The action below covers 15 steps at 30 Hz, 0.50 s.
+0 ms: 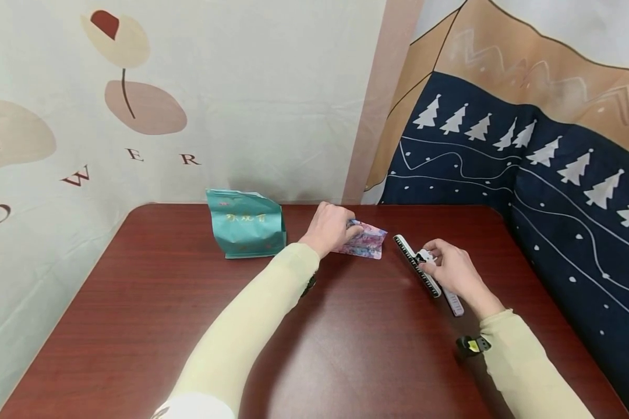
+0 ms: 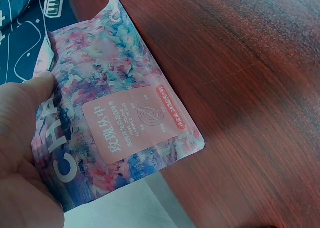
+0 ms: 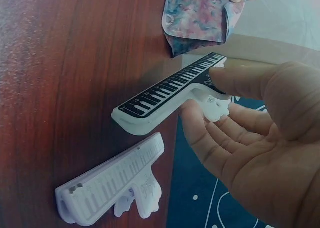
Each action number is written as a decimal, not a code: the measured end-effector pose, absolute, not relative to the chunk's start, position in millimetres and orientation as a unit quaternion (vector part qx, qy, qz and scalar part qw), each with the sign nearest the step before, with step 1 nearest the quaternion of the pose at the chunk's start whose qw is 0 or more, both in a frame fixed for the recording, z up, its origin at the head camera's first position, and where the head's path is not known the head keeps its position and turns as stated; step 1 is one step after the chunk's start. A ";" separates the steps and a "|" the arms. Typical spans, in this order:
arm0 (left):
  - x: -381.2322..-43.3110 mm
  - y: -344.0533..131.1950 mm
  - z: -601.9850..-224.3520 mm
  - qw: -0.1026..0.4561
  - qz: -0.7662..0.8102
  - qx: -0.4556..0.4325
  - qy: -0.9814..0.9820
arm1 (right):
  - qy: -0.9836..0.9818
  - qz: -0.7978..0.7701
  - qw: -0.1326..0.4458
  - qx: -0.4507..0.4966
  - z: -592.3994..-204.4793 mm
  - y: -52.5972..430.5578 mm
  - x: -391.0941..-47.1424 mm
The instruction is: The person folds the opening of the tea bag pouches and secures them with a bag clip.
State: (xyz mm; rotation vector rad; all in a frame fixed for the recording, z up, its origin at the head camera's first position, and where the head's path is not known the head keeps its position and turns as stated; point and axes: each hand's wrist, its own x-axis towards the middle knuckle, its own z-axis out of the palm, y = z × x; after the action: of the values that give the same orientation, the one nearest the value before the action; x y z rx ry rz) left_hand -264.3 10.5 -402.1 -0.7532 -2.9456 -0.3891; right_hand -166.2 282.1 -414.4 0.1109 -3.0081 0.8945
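My left hand (image 1: 329,227) holds a small pink and blue patterned pouch (image 1: 371,241) by its edge. In the left wrist view, the thumb lies on the top edge of the pouch, which bears a pink label (image 2: 135,120) with printed text. On the right, my right hand (image 1: 453,269) pinches a black and white bag clip (image 3: 167,90) with a piano-key pattern, thumb on its black handle part and fingers behind. A pale lilac clip (image 3: 112,183) of the same shape lies beside it on the table, untouched.
A teal bag (image 1: 248,227) with gold characters stands at the back, left of my left hand. The red-brown wooden table (image 1: 188,326) ends against a pale printed cloth (image 1: 272,105) behind and a navy tree-patterned cloth (image 1: 566,244) at the right.
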 end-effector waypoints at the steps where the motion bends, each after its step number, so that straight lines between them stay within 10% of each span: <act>1: -264.5 10.5 -402.0 0.038 -0.126 -0.245 -0.960 | -0.958 0.283 0.002 0.037 -413.9 282.1 -167.1; 15: -264.6 11.2 -402.8 0.042 -0.125 -0.246 -0.960 | -0.954 0.295 0.019 0.048 -407.8 278.7 -174.5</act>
State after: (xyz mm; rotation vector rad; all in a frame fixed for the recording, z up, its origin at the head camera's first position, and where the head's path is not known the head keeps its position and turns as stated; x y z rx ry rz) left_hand -264.6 11.2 -402.8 -0.7517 -2.9387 -0.3822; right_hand -174.5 278.7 -407.8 0.1504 -2.9613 0.9155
